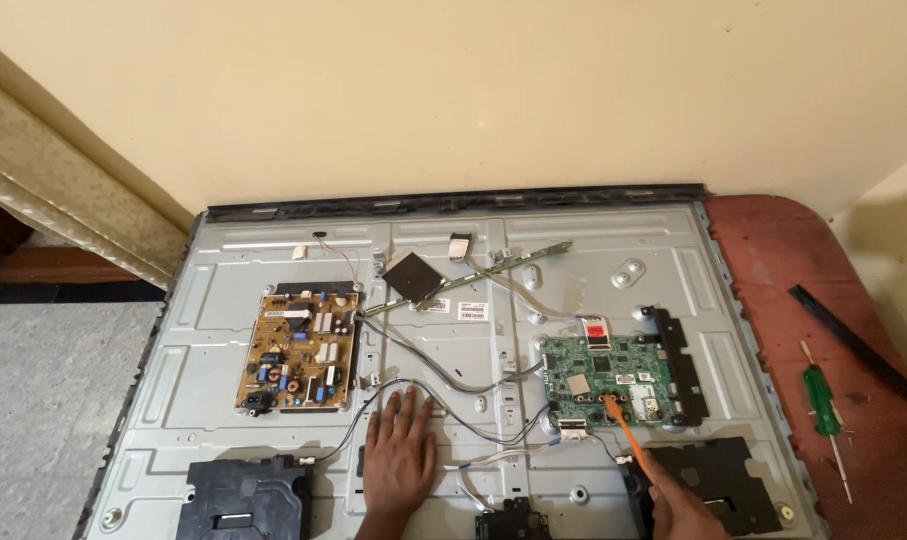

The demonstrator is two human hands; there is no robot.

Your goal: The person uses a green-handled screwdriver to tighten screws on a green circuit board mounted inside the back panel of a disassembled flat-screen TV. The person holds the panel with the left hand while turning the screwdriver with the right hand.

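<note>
The left hand (401, 458) lies flat, fingers spread, palm down on the bare metal back panel (614, 245) of an opened flat-screen television, just beside a bundle of thin wires (444, 392) — its grip is apart and holds nothing. The right hand (682, 510) has its grip clamped on an orange pry tool (629, 432), whose tip reaches the lower edge of the green main board (604, 378), near the row of connectors there. The television lies face down on a reddish counter (774, 260), set against a cream wall.

The orange tool looks light, slim and stiff, most likely plastic, so it should be held well back on the shaft as it is now, with gentle pressure only. The green board is fragile — thin, crowded with small parts, best touched at its edges and never flexed. A white flat ribbon cable (514, 285) running up from it looks soft and easily creased.

To the left sits the tan power supply board (299, 352). Black speaker modules (236, 495) sit along the near edge. A green-handled screwdriver (826, 405) rests on the counter, well apart from both hands.
</note>
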